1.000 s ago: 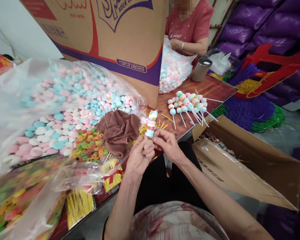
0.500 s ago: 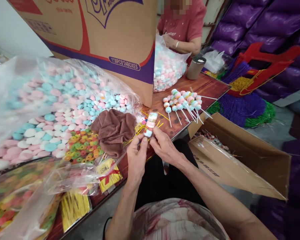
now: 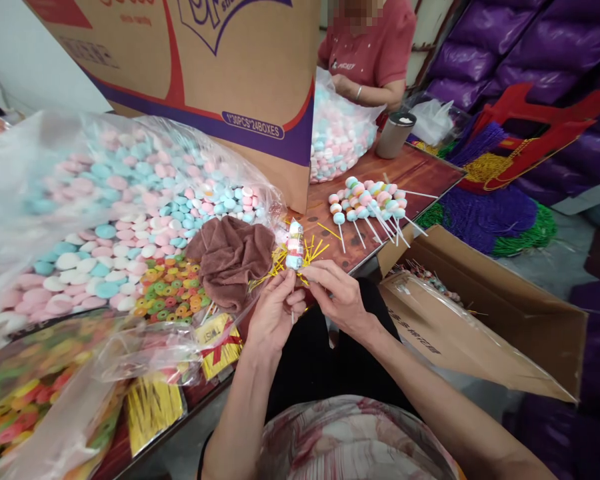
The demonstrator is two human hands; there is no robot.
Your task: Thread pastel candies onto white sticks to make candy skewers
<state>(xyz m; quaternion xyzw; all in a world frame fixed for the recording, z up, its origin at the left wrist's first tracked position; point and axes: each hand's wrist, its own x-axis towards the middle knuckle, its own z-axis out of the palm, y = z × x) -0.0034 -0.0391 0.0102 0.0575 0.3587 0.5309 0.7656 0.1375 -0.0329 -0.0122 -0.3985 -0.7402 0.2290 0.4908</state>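
A marshmallow lollipop (image 3: 295, 243) in a clear printed wrapper stands upright between my hands. My left hand (image 3: 276, 303) is closed around its lower end, with the white stick coming out below the fingers. Close beside the wrapper's gathered bottom, my right hand (image 3: 337, 290) is pinched, with a thin yellow twist tie showing at its fingertips; the fingers partly hide it. Loose yellow twist ties (image 3: 316, 252) lie on the table just behind the lollipop. To their left is a crumpled brown cloth (image 3: 233, 260).
Unwrapped marshmallow skewers (image 3: 367, 200) lie at the right. Marshmallows (image 3: 115, 260) and gummy rings (image 3: 167, 287) cover the left. A large carton (image 3: 260, 157) stands behind; an open box (image 3: 480, 333) sits at lower right. Across the table, a person (image 3: 370, 60) handles a marshmallow bag (image 3: 340, 143).
The wrapped lollipop has turned more upright and shifted slightly left. My left hand has moved lower, baring the stick below it. My right hand has drawn slightly away from the wrapper.
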